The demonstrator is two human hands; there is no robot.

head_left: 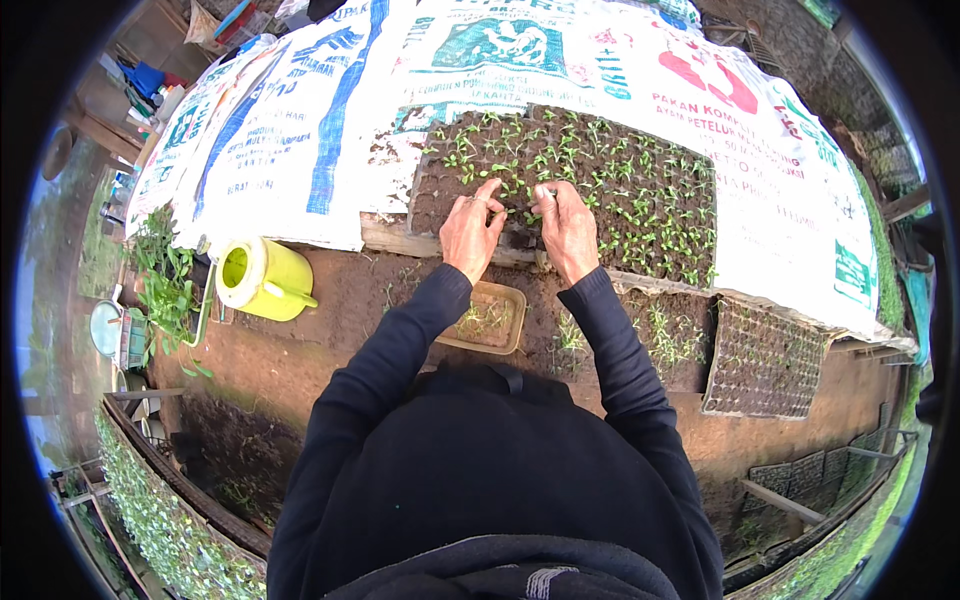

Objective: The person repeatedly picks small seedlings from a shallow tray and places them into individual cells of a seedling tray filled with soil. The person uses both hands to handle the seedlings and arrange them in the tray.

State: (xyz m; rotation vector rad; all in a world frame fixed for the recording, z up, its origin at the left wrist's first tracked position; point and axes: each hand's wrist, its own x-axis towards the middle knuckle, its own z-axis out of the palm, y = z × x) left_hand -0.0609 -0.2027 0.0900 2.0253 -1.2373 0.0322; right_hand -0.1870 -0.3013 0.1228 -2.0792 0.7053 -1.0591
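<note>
A seedling tray (645, 202) filled with dark soil lies before me, its small cells holding many green seedlings (634, 206). Over its near left part is my left hand (471, 234), a ring on one finger, with thumb and forefinger close together beside a seedling. My right hand (570, 231) is a little to the right, its thumb pressed towards a bent forefinger. Whether either hand grips a stem is too small to make out. Bare soil shows in the tray's left cells. Below my hands, a shallow tan tub (487, 319) holds loose seedlings, partly hidden by my left sleeve.
Printed white woven sacks (285, 142) cover the raised bench around the tray. A yellow-green watering can (270, 279) stands at left, near leafy plants (165, 285). Pulled seedlings (664, 334) lie on the ground at right, beside another cell tray (765, 360) leaning below the bench.
</note>
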